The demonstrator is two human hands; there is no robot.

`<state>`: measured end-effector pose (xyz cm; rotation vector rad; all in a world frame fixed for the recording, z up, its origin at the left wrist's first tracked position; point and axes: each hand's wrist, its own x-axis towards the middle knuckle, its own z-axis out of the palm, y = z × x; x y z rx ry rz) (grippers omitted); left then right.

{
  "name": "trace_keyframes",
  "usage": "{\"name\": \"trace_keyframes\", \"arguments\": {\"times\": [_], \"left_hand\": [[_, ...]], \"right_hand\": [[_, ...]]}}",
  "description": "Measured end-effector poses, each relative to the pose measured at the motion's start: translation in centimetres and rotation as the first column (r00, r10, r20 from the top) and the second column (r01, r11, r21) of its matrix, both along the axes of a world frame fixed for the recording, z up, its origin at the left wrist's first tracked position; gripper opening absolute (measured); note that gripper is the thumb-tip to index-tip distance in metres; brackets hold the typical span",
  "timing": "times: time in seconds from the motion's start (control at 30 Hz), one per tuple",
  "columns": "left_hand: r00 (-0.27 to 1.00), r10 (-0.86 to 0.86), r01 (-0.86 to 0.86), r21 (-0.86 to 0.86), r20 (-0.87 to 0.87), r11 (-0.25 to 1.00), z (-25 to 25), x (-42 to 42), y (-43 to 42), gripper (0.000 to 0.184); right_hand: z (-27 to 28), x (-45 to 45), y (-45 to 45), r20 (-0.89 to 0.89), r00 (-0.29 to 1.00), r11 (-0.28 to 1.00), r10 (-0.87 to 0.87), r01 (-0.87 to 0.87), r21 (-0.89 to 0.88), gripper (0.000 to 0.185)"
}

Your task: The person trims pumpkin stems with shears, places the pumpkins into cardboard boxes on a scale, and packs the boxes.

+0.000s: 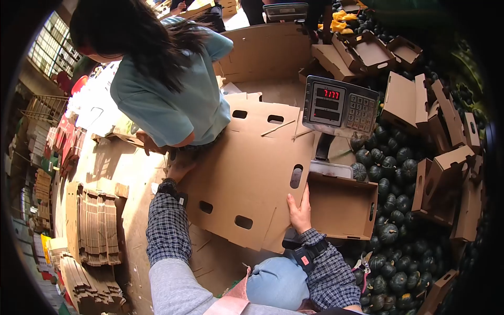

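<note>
Cardboard was in R hand, grip clamped on edge; L hand was opp., part hidden, couldn't tell grip.

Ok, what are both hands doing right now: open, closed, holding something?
Left hand: at one edge of the flat cardboard; fingers hidden, so its grip can't be told.
Right hand: holding the opposite edge, thumb on top.
</note>
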<state>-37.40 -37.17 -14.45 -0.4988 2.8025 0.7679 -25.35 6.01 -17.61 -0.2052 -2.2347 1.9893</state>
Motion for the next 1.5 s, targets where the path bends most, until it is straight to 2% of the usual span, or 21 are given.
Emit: {"name": "trace_keyframes", "arguments": {"times": [0.03,0.17,0.3,0.47,0.67,0.8,0.87,0.9,0.93,1.03,1.13,1.23,1.33,1.43,1.5], "left_hand": [[0.999,-0.041,0.041,0.039,0.008,0.998,0.3,-0.3,0.2,0.071],[0.983,-0.178,0.168,0.162,0.049,0.972,2.2,-0.5,1.8,0.045],[0.994,-0.075,0.098,0.331,-0.082,0.939,2.2,-0.4,2.2,0.048],[0.998,-0.013,-0.009,0.362,0.059,0.932,0.7,-1.1,0.3,0.054],[0.996,-0.019,-0.016,0.375,0.089,0.927,0.9,-1.2,0.4,0.051],[0.997,-0.068,0.074,0.242,-0.037,0.967,2.2,-0.8,2.6,0.040],[0.964,-0.256,0.248,-0.113,-0.067,0.962,0.9,-1.8,1.7,0.032],[0.919,-0.393,0.363,-0.403,0.010,0.840,-1.8,-3.5,-0.4,0.028],[0.861,-0.492,0.450,-0.641,0.126,0.622,-3.6,-4.3,-1.7,0.024],[0.803,-0.437,0.240,-0.452,-0.405,0.859,-5.0,-4.2,0.0,0.019],[0.821,-0.334,0.269,-0.203,-0.462,0.941,-4.0,-3.4,1.6,0.026],[0.920,-0.090,0.115,0.043,-0.382,0.992,-3.2,-3.0,2.3,0.032],[0.979,-0.131,0.127,-0.036,-0.153,0.991,-1.3,-2.6,2.0,0.039],[0.974,-0.181,0.195,0.098,-0.139,0.976,0.6,-1.9,2.2,0.060],[0.991,0.007,0.001,0.056,-0.134,0.998,0.0,-1.3,1.9,0.078]], "right_hand": [[0.8,0.1,0.1,0.004,1.000,0.997,0.031,-0.030,-0.077,0.070],[1.5,0.3,0.1,0.020,0.999,0.999,0.033,-0.033,-0.040,0.069],[2.1,0.2,0.1,0.027,0.999,0.999,0.046,-0.045,-0.026,0.066],[1.9,0.3,0.3,0.032,0.997,0.998,0.063,-0.064,0.010,0.064],[2.0,0.3,0.3,0.024,0.997,0.997,0.071,-0.071,-0.014,0.067],[1.7,0.2,0.3,0.014,0.997,0.997,0.075,-0.075,0.003,0.070],[1.5,0.2,0.4,0.005,0.997,0.997,0.075,-0.075,0.014,0.070],[1.4,0.2,0.4,0.002,0.997,0.997,0.076,-0.076,0.016,0.070],[1.3,0.1,0.4,0.000,0.997,0.997,0.078,-0.078,0.019,0.070],[1.7,0.2,0.5,0.015,0.996,0.996,0.086,-0.086,0.011,0.070],[2.0,0.2,0.6,0.047,0.994,0.995,0.095,-0.094,-0.017,0.071],[2.1,0.2,0.7,0.048,0.994,0.995,0.101,-0.101,-0.012,0.071],[2.5,0.2,0.8,0.074,0.991,0.994,0.113,-0.112,-0.017,0.072],[2.7,0.3,0.6,0.070,0.993,0.995,0.099,-0.098,-0.020,0.068],[3.4,0.1,0.5,0.056,0.993,0.995,0.100,-0.100,-0.003,0.070]]}}
